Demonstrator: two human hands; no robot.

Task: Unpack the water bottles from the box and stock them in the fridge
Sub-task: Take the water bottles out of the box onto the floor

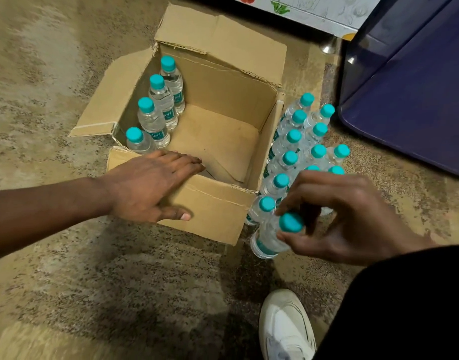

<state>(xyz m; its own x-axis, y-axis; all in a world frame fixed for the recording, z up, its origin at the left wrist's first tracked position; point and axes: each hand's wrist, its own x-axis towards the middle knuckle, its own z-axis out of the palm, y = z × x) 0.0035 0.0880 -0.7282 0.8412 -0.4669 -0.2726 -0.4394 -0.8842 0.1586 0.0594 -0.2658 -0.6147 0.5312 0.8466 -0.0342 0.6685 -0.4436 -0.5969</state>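
My right hand (353, 219) grips one bottle (268, 240) low beside the floor cluster (298, 149), right of the box (218, 211); my left hand (153, 185) lies flat on its near edge. A careless set-down (they stand tightly packed) could topple neighbours.

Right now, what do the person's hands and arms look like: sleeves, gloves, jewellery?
Both the left hand and right hand are bare: no gloves, rings or watch show. The left forearm shows no sleeve. A black long sleeve covers the right arm to the wrist.
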